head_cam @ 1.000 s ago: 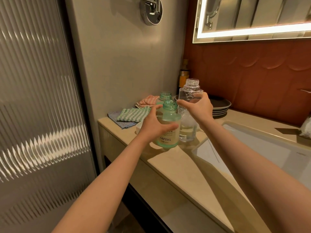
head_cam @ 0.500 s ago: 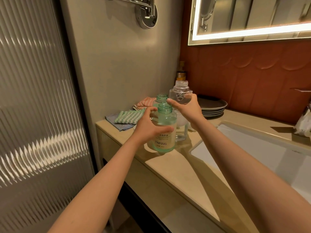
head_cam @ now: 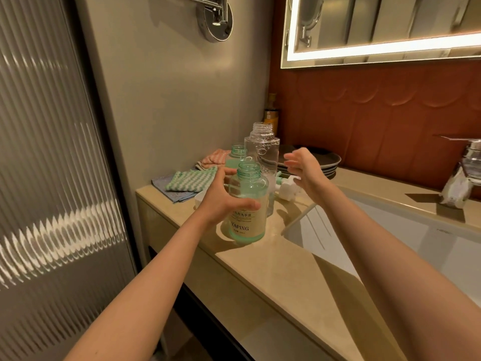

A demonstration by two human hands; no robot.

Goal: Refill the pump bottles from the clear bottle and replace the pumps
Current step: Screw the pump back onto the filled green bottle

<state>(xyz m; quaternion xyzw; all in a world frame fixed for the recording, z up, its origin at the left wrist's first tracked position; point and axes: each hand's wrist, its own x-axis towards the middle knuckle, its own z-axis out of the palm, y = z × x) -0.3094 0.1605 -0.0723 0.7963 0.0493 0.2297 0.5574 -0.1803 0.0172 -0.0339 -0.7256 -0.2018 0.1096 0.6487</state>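
A green pump bottle [head_cam: 249,201] labelled YAPING stands uncapped on the beige counter [head_cam: 299,272], and my left hand [head_cam: 221,201] grips its side. Behind it stands the clear bottle [head_cam: 263,152], open-necked, with bubbles and clear liquid inside. My right hand [head_cam: 305,169] hovers just right of the clear bottle, fingers spread, touching nothing. A second green bottle [head_cam: 238,155], also without a pump, stands further back. A white pump head [head_cam: 287,188] lies on the counter below my right hand.
Folded cloths [head_cam: 191,181] lie at the counter's back left near the wall. Dark stacked plates [head_cam: 328,162] sit behind the bottles. A white sink basin [head_cam: 390,230] opens on the right, with a chrome tap [head_cam: 468,157] beyond it.
My right hand has let go of the clear bottle and opened beside it. The left hand keeps its hold on the green bottle.
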